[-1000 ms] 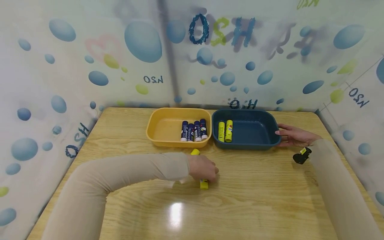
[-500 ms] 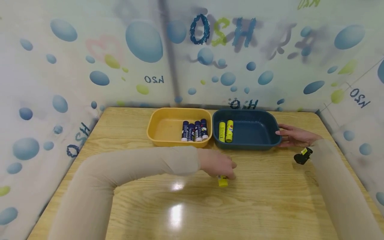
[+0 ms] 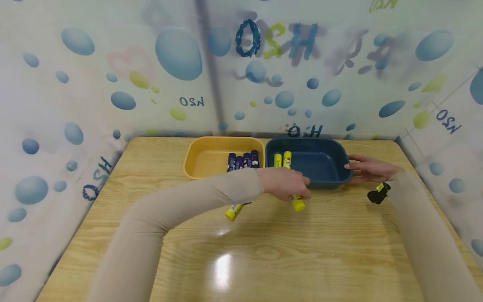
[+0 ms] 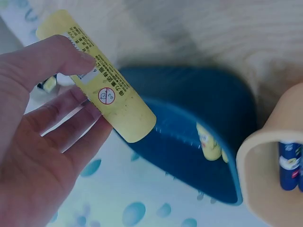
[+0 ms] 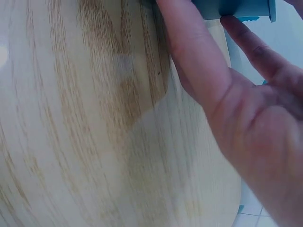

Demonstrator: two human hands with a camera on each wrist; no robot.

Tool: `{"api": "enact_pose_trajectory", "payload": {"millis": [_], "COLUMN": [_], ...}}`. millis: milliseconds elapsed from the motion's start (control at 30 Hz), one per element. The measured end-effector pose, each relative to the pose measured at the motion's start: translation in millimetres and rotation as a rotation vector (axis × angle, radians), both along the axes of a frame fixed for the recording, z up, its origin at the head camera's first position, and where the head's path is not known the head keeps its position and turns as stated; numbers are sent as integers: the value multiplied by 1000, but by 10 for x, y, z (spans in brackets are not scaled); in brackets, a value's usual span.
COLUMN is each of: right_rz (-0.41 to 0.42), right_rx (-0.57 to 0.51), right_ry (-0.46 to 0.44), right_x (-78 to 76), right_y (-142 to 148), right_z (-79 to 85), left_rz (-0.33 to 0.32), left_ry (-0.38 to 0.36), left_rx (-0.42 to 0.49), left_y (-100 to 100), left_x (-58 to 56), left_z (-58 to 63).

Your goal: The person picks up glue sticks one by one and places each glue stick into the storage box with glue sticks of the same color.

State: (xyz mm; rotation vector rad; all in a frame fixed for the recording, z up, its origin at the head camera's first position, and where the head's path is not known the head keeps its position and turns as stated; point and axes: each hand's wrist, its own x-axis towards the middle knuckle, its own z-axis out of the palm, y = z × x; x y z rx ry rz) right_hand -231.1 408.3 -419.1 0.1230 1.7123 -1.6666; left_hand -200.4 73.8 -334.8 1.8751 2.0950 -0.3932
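Observation:
My left hand [image 3: 284,183] grips a yellow glue stick [image 3: 298,204] just in front of the dark blue bin [image 3: 317,184]. In the left wrist view the thumb lies across the printed label of this glue stick [image 4: 106,90], with the fingers behind it. My right hand [image 3: 371,170] touches the right end of that bin with fingers extended. Two yellow glue sticks [image 3: 287,159] lie inside the bin, partly covered by the left hand. Another yellow glue stick [image 3: 233,212] rests on the table, mostly under the left forearm.
A yellow-orange bin [image 3: 188,161] stands left of the blue one, holding several dark blue glue sticks [image 3: 239,162] at its right end. A patterned wall covering [image 3: 226,84] rises behind the wooden table [image 3: 302,260]. A small black device [image 3: 378,194] sits by the right wrist.
My left hand has picked up a yellow glue stick from the table and carried it right and away from me, towards the blue bin. The right hand stays at the bin's end.

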Motion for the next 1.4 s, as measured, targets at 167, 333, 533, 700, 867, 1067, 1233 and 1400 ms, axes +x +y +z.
{"api": "enact_pose_trajectory", "payload": {"millis": [167, 333, 533, 700, 867, 1067, 1233, 1400], "right_rz": [-22, -33, -43, -47, -44, -43, -25, -27], "right_rx": [18, 39, 60, 65, 43, 29, 50, 45], "right_ry": [-5, 12, 45, 57, 64, 58, 77, 76], "right_x": [-3, 0, 2, 4, 5, 7, 11, 21], "right_y": [-12, -14, -15, -21, -31, -11, 4, 8], "right_z": [-2, -17, -50, -78, -84, -84, -114, -106], "left_rz": [48, 99, 153, 164, 169, 182, 183, 184], "left_ry": [14, 70, 59, 80, 94, 144, 255, 301], "left_rx": [59, 80, 77, 16, -15, -63, -89, -102], "left_y": [125, 265, 367, 440, 507, 567, 612, 659], "left_x": [-187, -387, -559, -631, -679, -700, -704, -649], "left_z": [42, 24, -83, -195, -295, -377, -518, -563]}}
